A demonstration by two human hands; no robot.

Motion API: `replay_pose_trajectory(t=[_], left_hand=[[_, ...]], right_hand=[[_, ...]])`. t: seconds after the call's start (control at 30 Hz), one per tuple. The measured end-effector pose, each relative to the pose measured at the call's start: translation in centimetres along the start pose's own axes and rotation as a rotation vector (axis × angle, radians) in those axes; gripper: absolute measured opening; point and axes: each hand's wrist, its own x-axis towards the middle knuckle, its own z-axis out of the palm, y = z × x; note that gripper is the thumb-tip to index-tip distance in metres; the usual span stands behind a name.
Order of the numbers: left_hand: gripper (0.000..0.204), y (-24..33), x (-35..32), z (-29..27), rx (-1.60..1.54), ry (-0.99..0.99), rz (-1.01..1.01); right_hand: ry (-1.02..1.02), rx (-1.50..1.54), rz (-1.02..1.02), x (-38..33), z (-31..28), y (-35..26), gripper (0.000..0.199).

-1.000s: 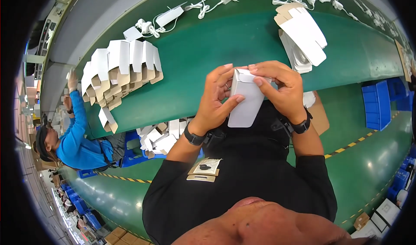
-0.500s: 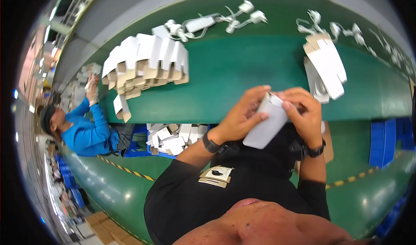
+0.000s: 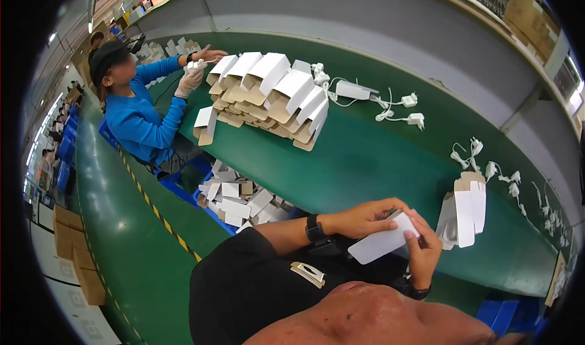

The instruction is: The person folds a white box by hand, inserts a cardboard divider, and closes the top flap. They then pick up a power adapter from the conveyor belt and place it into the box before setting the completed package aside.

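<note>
A slim white box (image 3: 379, 245) is held between my two hands, low in front of my chest near the bench edge. My left hand (image 3: 364, 219) grips its far end from the left, with the thumb on the upper face. From the other side my right hand (image 3: 425, 251) closes on the same end, its thumb pressed on the face. What the fingertips do at the end flap is partly hidden. To the right, several white cartons (image 3: 464, 214) lie together on the green bench (image 3: 372, 168).
Open white boxes (image 3: 268, 92) are piled on the bench at left. White chargers with cables (image 3: 407, 110) line its back. A blue bin (image 3: 210, 206) full of white boxes stands below the edge. At far left a co-worker in blue (image 3: 143, 122) holds a white adapter (image 3: 195, 66).
My view has swung left and up, showing more of the co-worker, who now reaches toward the pile. The white box stays in both my hands, tilted more to the side.
</note>
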Motion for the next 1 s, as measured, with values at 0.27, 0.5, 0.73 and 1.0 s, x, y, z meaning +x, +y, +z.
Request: replay_pose_trajectory(t=[0.27, 0.5, 0.73, 1.0], left_hand=[[0.048, 0.5, 2.7, -1.4, 0.047, 0.085, 0.067], [0.050, 4.1, 10.5, -13.1, 1.138, 0.560, 0.415], [0.048, -2.6, 14.9, -20.4, 1.345, 0.826, 0.281], [0.051, -4.1, 13.8, -15.1, 1.153, 0.692, 0.404]], right_hand=[[0.174, -0.575, -0.230, 1.5, -2.1, -1.9, 0.039], [0.412, -1.562, 0.055, 1.9, -10.8, 1.8, 0.048], [0.423, -1.484, -0.015, 1.7, -8.8, 1.4, 0.035], [0.245, -1.468, -0.219, 1.2, -9.4, -0.6, 0.015]])
